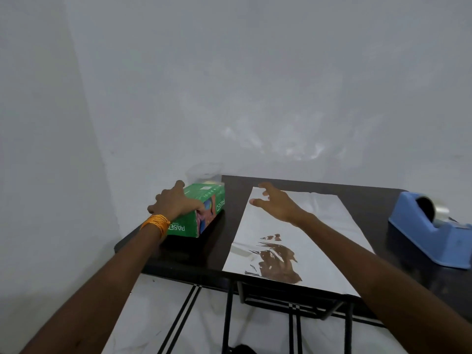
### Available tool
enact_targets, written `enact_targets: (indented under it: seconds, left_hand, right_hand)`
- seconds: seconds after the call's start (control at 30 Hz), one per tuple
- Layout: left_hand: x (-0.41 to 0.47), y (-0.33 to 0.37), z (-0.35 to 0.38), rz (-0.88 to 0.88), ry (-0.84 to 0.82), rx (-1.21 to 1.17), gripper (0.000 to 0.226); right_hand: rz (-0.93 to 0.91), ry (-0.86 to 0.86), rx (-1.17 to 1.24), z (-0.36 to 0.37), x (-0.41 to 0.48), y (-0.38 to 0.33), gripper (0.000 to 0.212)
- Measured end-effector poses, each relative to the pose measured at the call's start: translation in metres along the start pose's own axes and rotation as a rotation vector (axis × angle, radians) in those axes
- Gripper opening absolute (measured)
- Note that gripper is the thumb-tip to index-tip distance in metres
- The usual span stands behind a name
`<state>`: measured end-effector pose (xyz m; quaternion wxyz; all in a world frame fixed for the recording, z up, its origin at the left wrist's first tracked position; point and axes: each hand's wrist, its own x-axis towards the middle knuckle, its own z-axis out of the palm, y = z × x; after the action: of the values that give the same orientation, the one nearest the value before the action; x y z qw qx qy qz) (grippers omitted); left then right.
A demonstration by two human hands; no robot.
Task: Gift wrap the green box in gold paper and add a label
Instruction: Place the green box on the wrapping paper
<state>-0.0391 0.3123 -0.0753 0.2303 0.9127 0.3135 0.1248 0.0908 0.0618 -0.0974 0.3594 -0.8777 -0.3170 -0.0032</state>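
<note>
At the left end of the tabletop (236,191), the left grip (176,203) is clasping the green box (205,194) from above, its fingers wrapping over the top toward the far side; an orange thread band (155,224) is circling the wrist. The box is lying flat on the tabletop, just beside the gold paper (258,233) but not yet on it. The sheet is lying spread out at the centre and is showing pale and mirror-like in this light. The right grip (275,203) is hovering over the sheet's far left corner with its fingers spread, holding nothing; whether the fingertips are touching the paper cannot be told. The step in hand appears to be transferring the box onto the sheet. For a clean result, the box is best lifted clear instead of slid, since a sliding edge is likely to catch and crease the thin paper. The right grip should be pressing the sheet flat while the box is being set down centred, with its long sides parallel to the paper's edges. At the right end, a blue tape dispenser (429,233) is standing apart from the sheet.
</note>
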Motion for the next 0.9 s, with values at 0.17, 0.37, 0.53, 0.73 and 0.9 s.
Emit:
enact_targets:
  seconds: [0.17,0.37,0.53,0.73,0.9]
  left_hand:
    - [-0.016,0.037,-0.004,0.242,-0.041,-0.221,0.101]
    - [-0.029,0.08,0.008,0.629,-0.289,-0.361,0.084]
    - [-0.021,0.108,0.032,0.709,-0.188,-0.375,0.119]
    - [-0.019,0.123,0.078,0.473,-0.275,-0.741,0.05]
    - [-0.005,0.131,0.107,0.505,-0.264,-0.858,0.023]
  right_hand:
    - [0.209,0.006,0.492,-0.018,-0.004,-0.005,0.064]
    - [0.46,0.109,0.951,-0.059,-0.019,0.024,0.055]
    - [0.492,0.31,0.977,-0.088,-0.04,0.05,0.022]
    - [0.514,0.436,1.063,-0.095,-0.043,0.077,0.019]
    - [0.571,0.45,0.836,-0.091,-0.034,0.094,0.054]
